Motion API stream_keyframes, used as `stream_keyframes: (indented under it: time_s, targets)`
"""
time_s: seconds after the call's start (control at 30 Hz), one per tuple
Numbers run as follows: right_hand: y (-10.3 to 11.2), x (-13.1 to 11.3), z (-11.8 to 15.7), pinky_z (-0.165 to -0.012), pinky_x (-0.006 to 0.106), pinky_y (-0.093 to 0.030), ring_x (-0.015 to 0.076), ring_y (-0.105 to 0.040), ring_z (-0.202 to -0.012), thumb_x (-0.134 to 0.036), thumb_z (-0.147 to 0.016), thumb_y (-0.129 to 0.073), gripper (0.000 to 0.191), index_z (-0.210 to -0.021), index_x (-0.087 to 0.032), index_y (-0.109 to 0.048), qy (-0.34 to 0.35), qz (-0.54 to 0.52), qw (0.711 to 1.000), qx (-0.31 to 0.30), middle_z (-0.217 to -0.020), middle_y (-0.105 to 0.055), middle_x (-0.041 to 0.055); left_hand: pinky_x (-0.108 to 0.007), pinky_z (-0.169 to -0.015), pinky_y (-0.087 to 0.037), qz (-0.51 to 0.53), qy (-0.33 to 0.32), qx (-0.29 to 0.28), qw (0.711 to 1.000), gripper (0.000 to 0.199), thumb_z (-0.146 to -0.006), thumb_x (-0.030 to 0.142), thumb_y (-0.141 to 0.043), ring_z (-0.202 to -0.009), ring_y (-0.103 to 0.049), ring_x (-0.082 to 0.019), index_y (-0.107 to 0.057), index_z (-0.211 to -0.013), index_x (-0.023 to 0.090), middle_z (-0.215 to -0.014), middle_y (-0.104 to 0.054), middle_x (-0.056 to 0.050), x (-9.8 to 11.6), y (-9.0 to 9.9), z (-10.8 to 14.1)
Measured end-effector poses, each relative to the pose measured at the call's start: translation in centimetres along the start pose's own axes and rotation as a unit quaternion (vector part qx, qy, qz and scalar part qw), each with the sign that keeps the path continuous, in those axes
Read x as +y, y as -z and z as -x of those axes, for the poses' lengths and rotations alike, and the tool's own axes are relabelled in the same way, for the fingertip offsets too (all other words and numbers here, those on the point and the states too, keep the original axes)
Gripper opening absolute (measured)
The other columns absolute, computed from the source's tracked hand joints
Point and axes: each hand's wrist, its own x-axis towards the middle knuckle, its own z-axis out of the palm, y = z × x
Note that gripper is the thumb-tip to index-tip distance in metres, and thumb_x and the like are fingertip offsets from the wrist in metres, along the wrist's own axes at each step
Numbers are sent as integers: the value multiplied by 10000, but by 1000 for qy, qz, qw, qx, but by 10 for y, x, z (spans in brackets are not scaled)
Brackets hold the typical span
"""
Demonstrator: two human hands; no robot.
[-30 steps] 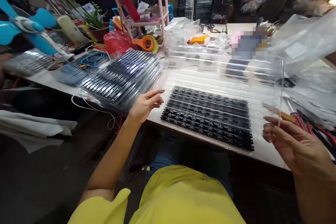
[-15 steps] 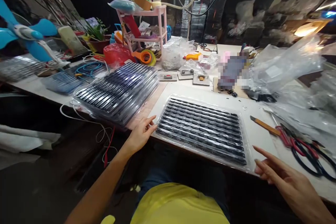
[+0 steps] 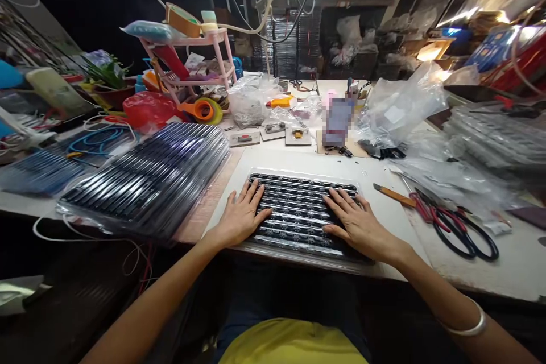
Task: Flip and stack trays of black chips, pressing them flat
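Note:
A clear plastic tray with rows of black parts (image 3: 298,213) lies on a white board (image 3: 396,233) at the front of the table. My left hand (image 3: 242,215) rests flat on the tray's left side, its fingers spread. On the right side of the same tray lies my right hand (image 3: 356,222), also with fingers spread. Both palms face down and hide the parts beneath them. To the left stands a stack of similar filled trays (image 3: 149,176).
Scissors (image 3: 463,233) and an orange-handled knife (image 3: 394,195) lie at the right. Plastic bags (image 3: 401,102) pile up behind them. Small metal fixtures (image 3: 245,137) and a pink rack (image 3: 222,57) stand at the back. A white cable (image 3: 46,233) hangs over the front left edge.
Both hands have moved inward from the tray's sides onto its top and now lie flat. The view has turned to the right.

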Motion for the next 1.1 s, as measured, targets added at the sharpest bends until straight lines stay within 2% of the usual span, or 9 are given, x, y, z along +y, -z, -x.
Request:
stream_keyframes:
  time_s: [0.13, 0.3, 0.47, 0.6, 0.7, 0.8, 0.93, 1.03, 1.1]
  targets:
    - [-2, 1, -11, -1096, 536, -183, 266, -85, -1400, -609, -920, -264, 685, -1468, -202, -209, -3, 8, 999, 39, -1518, -165, 89, -550, -1097, -166, 17, -5, 19, 1000, 672, -915, 560, -287, -1416, -54, -281, -205, -1465, 182, -1542, -103, -99, -4, -3, -1]
    - [-13, 15, -7, -1089, 510, -246, 252, -197, -1382, -497, -956, -290, 557, -1400, -174, -382, 9, -21, 996, 82, -1479, -291, 101, -478, -1119, -217, 153, -40, 67, 985, 584, -923, 460, -356, -1400, -174, -246, -333, -1417, 148, -1511, -246, -114, -27, -2, 10]
    - [-12, 43, 42, -1058, 506, -333, 246, -304, -1341, -277, -961, -295, 453, -1380, -153, -413, 2, -72, 988, 135, -1423, -394, 126, -424, -1121, -241, 250, -60, 52, 965, 462, -949, 313, -326, -1358, -296, -191, -375, -1398, 214, -1490, -310, -50, -49, 5, 61]
    - [1, 47, 90, -1053, 479, -362, 226, -261, -1356, -150, -907, -327, 542, -1441, -237, -299, 49, -100, 990, 89, -1462, -337, 68, -414, -1100, -294, 219, -110, 15, 970, 512, -920, 180, -332, -1339, -329, -194, -338, -1409, 327, -1489, -304, 6, -51, 7, 105]
    - [7, 36, 118, -1064, 467, -349, 235, -200, -1374, -75, -820, -359, 697, -1478, -222, -180, 69, -101, 992, 32, -1510, -225, 60, -431, -1094, -313, 143, -139, 58, 978, 608, -876, 130, -392, -1351, -311, -219, -277, -1434, 343, -1487, -315, -9, -50, -8, 120]
    - [-1, 23, 131, -1070, 475, -339, 261, -192, -1378, -86, -806, -393, 736, -1486, -176, -125, 66, -77, 993, 52, -1520, -188, 94, -450, -1053, -362, 100, -144, 157, 972, 612, -878, 130, -425, -1345, -329, -236, -276, -1427, 353, -1463, -368, -31, -49, -30, 122]
    - [-23, 23, 128, -1051, 470, -363, 255, -265, -1358, -75, -869, -360, 659, -1482, -197, -148, 74, -35, 979, 186, -1461, -341, 114, -451, -1019, -360, 147, -132, 228, 953, 495, -919, 161, -389, -1315, -387, -236, -367, -1370, 363, -1438, -416, -36, -49, -44, 117]
    - [-19, 38, 115, -1033, 463, -374, 253, -357, -1315, -105, -900, -345, 557, -1443, -213, -282, 117, -61, 968, 213, -1383, -463, 106, -449, -1056, -320, 230, -132, 209, 941, 407, -924, 237, -384, -1308, -396, -242, -454, -1313, 329, -1398, -470, -38, -50, -30, 103]
    - [-3, 48, 97, -969, 435, -437, 253, -492, -1214, -183, -919, -355, 417, -1322, -210, -460, 99, -135, 958, 235, -1279, -565, 107, -440, -1047, -338, 293, -121, 233, 920, 338, -916, 309, -386, -1267, -442, -254, -537, -1216, 281, -1299, -556, -58, -47, -10, 79]
